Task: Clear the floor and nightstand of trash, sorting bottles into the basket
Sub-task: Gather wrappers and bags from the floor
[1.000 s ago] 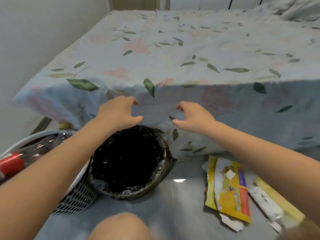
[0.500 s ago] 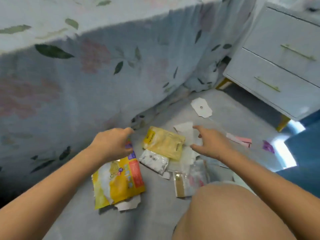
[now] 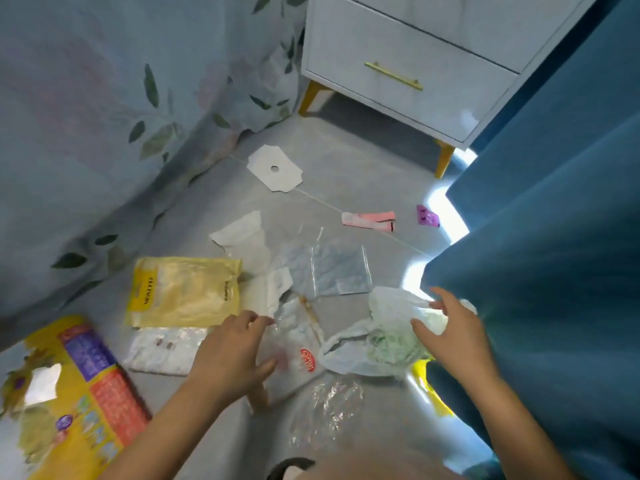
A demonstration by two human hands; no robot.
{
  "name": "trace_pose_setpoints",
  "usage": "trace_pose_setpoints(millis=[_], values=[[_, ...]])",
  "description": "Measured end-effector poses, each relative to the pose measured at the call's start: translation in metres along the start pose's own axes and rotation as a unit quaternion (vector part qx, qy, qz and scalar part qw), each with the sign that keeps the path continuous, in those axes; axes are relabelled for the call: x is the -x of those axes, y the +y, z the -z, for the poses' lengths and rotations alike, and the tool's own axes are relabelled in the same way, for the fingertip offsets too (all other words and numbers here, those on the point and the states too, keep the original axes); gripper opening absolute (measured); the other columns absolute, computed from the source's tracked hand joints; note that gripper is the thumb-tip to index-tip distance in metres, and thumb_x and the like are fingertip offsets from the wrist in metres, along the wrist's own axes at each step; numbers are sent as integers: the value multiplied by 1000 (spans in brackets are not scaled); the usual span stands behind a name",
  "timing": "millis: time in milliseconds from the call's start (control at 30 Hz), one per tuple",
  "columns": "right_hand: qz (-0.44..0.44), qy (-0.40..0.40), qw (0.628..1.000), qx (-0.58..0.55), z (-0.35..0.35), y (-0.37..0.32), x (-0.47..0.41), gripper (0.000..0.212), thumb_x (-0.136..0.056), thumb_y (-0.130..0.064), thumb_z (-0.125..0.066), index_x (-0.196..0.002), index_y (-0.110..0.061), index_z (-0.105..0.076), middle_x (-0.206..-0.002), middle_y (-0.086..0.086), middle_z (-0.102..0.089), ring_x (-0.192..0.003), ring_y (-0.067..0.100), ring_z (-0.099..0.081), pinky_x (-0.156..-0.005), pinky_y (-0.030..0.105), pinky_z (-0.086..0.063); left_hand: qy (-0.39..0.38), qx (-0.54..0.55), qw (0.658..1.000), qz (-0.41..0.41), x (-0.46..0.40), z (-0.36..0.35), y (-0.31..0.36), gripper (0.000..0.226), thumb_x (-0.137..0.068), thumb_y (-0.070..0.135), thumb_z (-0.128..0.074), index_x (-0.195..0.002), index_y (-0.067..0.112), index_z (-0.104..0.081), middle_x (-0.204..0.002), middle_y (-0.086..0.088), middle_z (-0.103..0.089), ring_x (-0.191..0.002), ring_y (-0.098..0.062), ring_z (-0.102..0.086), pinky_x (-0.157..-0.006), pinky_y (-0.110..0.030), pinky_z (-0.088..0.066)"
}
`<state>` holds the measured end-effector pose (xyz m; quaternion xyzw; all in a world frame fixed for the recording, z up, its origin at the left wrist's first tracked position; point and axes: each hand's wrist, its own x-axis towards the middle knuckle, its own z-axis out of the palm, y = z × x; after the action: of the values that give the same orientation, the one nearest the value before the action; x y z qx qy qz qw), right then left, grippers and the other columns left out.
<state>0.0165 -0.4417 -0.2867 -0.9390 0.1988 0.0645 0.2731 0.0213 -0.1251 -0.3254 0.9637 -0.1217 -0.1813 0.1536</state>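
Note:
Wrappers and bags litter the grey floor. My left hand point(image 3: 230, 355) hovers with spread fingers over a clear packet with a red logo point(image 3: 298, 351). My right hand point(image 3: 450, 336) reaches with open fingers onto a crumpled pale green plastic bag point(image 3: 384, 334); whether it grips the bag I cannot tell. Beside my left hand lie a pale yellow pouch point(image 3: 183, 292) and a silver wrapper point(image 3: 162, 348). A big yellow snack bag point(image 3: 76, 403) is at the lower left. A clear zip bag point(image 3: 332, 271) lies in the middle. No bottle or basket shows.
A white nightstand point(image 3: 408, 60) with gold handle and yellow legs stands at the back. A floral bedsheet point(image 3: 104, 116) hangs on the left, a blue curtain point(image 3: 554, 220) on the right. White card point(image 3: 275, 169), pink strips point(image 3: 369, 220) and a purple scrap point(image 3: 427, 216) lie farther off.
My view has swung right from the black bin and basket toward the nightstand. Both hands moved from the bed's edge down to the wrappers, and the right one now touches the green bag.

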Motion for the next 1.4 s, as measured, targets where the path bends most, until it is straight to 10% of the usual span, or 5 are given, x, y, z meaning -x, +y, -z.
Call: trace_pose_setpoints(millis=[533, 700, 900, 1200, 1400], values=[[-219, 1, 969, 112, 1, 81, -37, 38, -75, 3, -55, -113, 2, -54, -118, 20, -58, -109, 37, -54, -87, 35, -46, 18, 5, 994, -110, -46, -50, 66, 47, -60, 51, -46, -96, 27, -65, -87, 5, -65, -73, -19, -64, -55, -31, -53], [-273, -123, 940, 162, -22, 120, -42, 124, -55, -58, -81, -146, -5, -16, -148, 17, -30, -138, 30, -29, -108, 37, -35, 37, 33, 992, -120, -45, -50, 68, 44, -61, 47, -47, -98, 29, -61, -86, 8, -64, -71, -16, -64, -54, -28, -53], [-264, -101, 942, 180, -21, 132, -45, 152, -23, -70, -81, -146, -30, -2, -144, 11, -17, -136, 31, -26, -108, 37, -34, 39, 65, 992, -103, -39, -49, 58, 43, -66, 46, -49, -104, 28, -59, -91, 7, -64, -74, -15, -64, -57, -28, -56], [-191, -131, 945, 232, 0, 121, -49, 50, -74, -42, -74, -113, -15, -57, -115, 6, -62, -105, 25, -55, -88, 32, -43, 79, 99, 988, -89, -21, -42, 46, 40, -71, 41, -46, -109, 32, -51, -95, 11, -63, -79, -10, -65, -58, -23, -55], [-125, -233, 923, 278, 90, 54, -14, 19, -72, -35, -78, -80, -46, -65, -100, -10, -68, -96, 13, -59, -74, 24, -43, 27, 293, 955, -29, -14, -21, 58, 59, -70, 68, -40, -121, 41, -50, -115, 25, -52, -99, 9, -54, -81, -12, -45]])
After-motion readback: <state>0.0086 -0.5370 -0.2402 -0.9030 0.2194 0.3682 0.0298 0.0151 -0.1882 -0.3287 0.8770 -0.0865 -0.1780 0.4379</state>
